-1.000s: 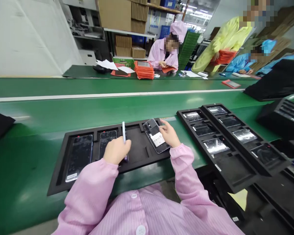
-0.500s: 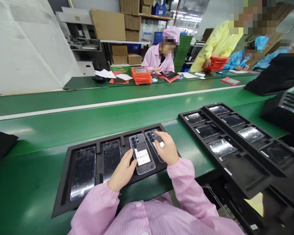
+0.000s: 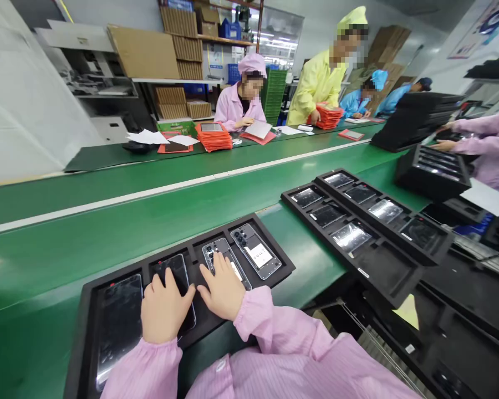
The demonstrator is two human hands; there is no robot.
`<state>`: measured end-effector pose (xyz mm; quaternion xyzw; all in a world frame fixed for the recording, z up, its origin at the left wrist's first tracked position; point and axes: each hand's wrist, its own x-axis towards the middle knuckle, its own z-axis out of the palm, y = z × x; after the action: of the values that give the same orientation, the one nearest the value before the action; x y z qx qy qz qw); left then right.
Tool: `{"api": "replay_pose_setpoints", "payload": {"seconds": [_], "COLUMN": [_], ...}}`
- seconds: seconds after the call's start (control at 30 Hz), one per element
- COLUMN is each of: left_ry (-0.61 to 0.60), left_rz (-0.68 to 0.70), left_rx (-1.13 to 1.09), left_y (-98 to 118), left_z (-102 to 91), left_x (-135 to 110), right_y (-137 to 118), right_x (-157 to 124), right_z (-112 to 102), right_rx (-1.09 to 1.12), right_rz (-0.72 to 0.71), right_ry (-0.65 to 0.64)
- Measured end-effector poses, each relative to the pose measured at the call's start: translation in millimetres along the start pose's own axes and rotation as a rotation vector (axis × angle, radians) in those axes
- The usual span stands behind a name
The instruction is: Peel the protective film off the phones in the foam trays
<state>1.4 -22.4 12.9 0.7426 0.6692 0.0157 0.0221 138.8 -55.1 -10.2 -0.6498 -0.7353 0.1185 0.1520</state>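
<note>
A black foam tray (image 3: 280,255) lies in front of me with phones in its slots. My left hand (image 3: 166,307) rests over the second phone (image 3: 178,271) from the left, fingers spread, hiding much of its dark face. My right hand (image 3: 223,287) lies over the third phone (image 3: 213,245), a clear-edged one with camera rings and a white label, thumb out to the left. At the tray's right end sits a similar phone (image 3: 255,252), label and cameras uncovered. The leftmost phone (image 3: 120,316) shows a dark glossy face.
Two more black trays (image 3: 382,274) with phones stand to the right, partly over the bench edge. Foam trays (image 3: 432,172) are stacked behind them, near a co-worker's pink sleeve (image 3: 482,136). Across the green bench (image 3: 216,191), other people handle orange-red packets (image 3: 213,138).
My left hand has moved from the third phone to the second, and my right hand from the rightmost phone to the third. My view has turned right, revealing the co-worker there.
</note>
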Motion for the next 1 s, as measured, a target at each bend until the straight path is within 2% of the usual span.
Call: {"api": "replay_pose_setpoints", "payload": {"seconds": [0.1, 0.2, 0.27, 0.33, 0.37, 0.43, 0.53, 0.63, 0.73, 0.77, 0.83, 0.87, 0.93, 1.0], "left_ry": [-0.112, -0.092, -0.049, -0.027, -0.017, -0.009, -0.012, 0.056, 0.213, 0.212, 0.111, 0.044, -0.038, -0.045], "left_rz": [-0.117, -0.27, -0.269, -0.233, -0.22, -0.22, -0.207, -0.185, -0.205, -0.229, -0.285, -0.311, -0.328, -0.327], "left_rx": [-0.196, -0.463, -0.863, -1.24, -1.339, -1.388, -1.335, -1.211, -0.788, -0.6, -0.285, -0.207, -0.152, -0.167], "left_y": [-22.4, -50.5, -62.7, -64.6, -61.7, -51.3, -37.2, -40.1, -59.0, -65.8, -76.0, -78.5, -79.3, -79.0], "left_z": [-19.1, -30.5, -26.1, -13.2, -5.2, 9.5, 19.3, 12.9, 2.2, 0.1, -1.1, -0.5, 0.7, -1.3], "left_x": [5.0, 8.1, 7.6, 5.1, 3.2, -1.8, -11.5, -19.8, -21.5, -20.6, -17.7, -16.1, -13.2, -10.9], "right_y": [6.5, 10.3, 12.1, 14.1, 15.3, 18.2, 22.0, 24.4, 26.0, 26.6, 27.6, 28.0, 28.3, 28.1], "right_x": [3.8, 9.5, 13.3, 15.6, 15.9, 15.6, 14.4, 14.7, 15.7, 16.0, 16.4, 16.7, 17.4, 18.4], "right_z": [0.4, 1.5, 2.0, 2.3, 2.5, 3.4, 5.7, 7.9, 8.5, 8.2, 7.5, 7.2, 7.3, 8.6], "right_rx": [0.005, -0.012, -0.024, -0.024, -0.022, -0.022, -0.033, -0.037, -0.022, -0.018, -0.013, -0.012, -0.01, -0.004], "right_rz": [-0.009, -0.008, -0.022, -0.044, -0.054, -0.07, -0.088, -0.1, -0.111, -0.115, -0.122, -0.125, -0.133, -0.136], "right_ry": [0.028, 0.056, 0.054, 0.043, 0.04, 0.043, 0.062, 0.084, 0.095, 0.097, 0.098, 0.098, 0.098, 0.098]}}
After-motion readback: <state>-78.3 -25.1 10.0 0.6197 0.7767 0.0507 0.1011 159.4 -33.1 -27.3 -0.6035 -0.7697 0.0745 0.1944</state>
